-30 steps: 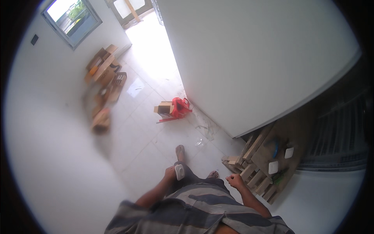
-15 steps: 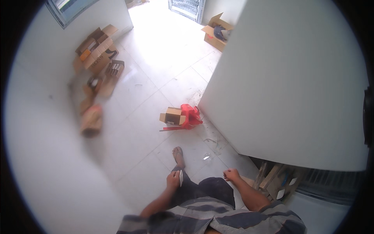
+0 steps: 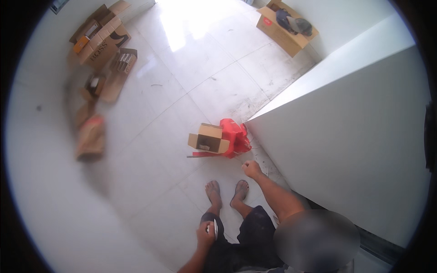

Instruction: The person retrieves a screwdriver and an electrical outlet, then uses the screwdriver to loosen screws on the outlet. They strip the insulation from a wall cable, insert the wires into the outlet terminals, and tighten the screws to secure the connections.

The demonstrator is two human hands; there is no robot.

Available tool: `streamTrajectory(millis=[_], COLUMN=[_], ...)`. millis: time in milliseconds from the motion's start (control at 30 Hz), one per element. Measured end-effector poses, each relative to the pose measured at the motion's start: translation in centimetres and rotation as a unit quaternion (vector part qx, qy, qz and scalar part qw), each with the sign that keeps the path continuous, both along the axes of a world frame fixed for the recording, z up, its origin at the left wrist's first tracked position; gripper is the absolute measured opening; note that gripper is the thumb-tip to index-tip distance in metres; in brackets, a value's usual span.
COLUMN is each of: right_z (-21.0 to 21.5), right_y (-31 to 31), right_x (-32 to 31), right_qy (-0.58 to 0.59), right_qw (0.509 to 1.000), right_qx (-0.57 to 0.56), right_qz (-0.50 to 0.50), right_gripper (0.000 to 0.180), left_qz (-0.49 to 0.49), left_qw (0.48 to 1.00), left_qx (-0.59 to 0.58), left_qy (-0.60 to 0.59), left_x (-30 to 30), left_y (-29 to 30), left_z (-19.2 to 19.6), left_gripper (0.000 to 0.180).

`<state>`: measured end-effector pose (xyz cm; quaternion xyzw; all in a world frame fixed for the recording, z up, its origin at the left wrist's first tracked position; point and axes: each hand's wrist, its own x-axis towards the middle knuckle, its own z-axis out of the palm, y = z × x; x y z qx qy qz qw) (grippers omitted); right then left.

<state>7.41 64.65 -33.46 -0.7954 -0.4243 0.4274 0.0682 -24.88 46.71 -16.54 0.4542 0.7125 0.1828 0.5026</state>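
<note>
Gripping: left hand [image 3: 205, 234], white plate [image 3: 215, 230] along its inner side | right hand [image 3: 251, 169]: curled, near red bag [image 3: 235, 140]

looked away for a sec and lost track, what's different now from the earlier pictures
The right grip has reached forward from beside the body toward the red bag. The right foot has come up nearly level with the left foot. Nothing visibly taken or let go. Unchanged: the left grip holds the flat white piece; the small open box sits beside the bag.
</note>
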Motion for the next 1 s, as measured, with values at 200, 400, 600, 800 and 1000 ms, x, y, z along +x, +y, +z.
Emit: streamTrajectory(millis=[200,400,600,800,1000], right_z=[-13.3,-22.8,-30.4,-29.4,-30.9], right_y=[6.8,9.5,8.8,10.3,9.6], right_x=[0.5,0.1,2.2,0.3,0.2], right_qy=[-0.039,-0.084,-0.078,-0.112,-0.11], right_qw=[0.999,0.994,0.996,0.978,0.989], right_qx=[0.023,0.022,-0.017,-0.168,-0.085], right_qz=[0.031,0.064,0.044,0.057,0.045], right_gripper=[0.024,0.024,0.045,0.071,0.056], left_qz=[-0.086,-0.051,-0.05,-0.018,-0.048], left_qw=[0.991,0.994,0.994,0.99,0.994], left_qx=[0.072,0.041,0.071,0.102,0.037], left_qy=[0.079,0.092,0.069,0.099,0.089], left_x=[0.3,0.3,0.0,1.2,0.9], left_y=[2.5,3.2,4.4,5.1,5.1], left_z=[-1.1,-1.1,-2.4,-3.0,-3.1], left_gripper=[0.018,0.026,0.032,0.033,0.034])
